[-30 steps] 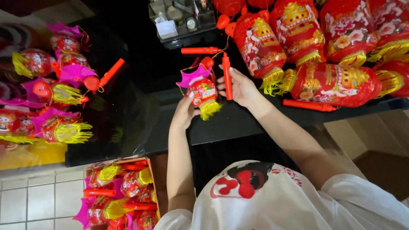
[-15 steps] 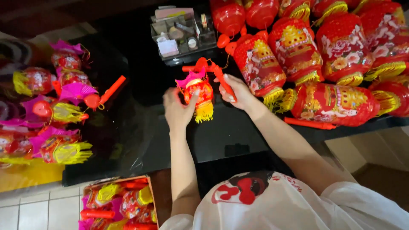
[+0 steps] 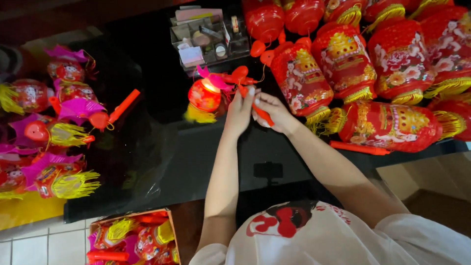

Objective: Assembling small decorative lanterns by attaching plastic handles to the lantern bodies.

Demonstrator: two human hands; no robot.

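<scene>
A small red lantern (image 3: 205,96) with a pink top and a yellow tassel glows lit, tilted to the left above the black table (image 3: 206,162). It hangs from a red stick handle (image 3: 255,105). My left hand (image 3: 240,112) and my right hand (image 3: 273,112) both grip that handle, close together, just right of the lantern. The lower end of the handle is hidden between my fingers.
Large red lanterns (image 3: 387,73) with gold tassels crowd the table's right side. Several small pink-topped lanterns (image 3: 54,127) lie at the left. A clear organiser box (image 3: 208,37) stands at the back. A cardboard box (image 3: 132,240) of lanterns sits on the floor below.
My hands have come together on the handle. The small lantern swung out to the left and now glows lit.
</scene>
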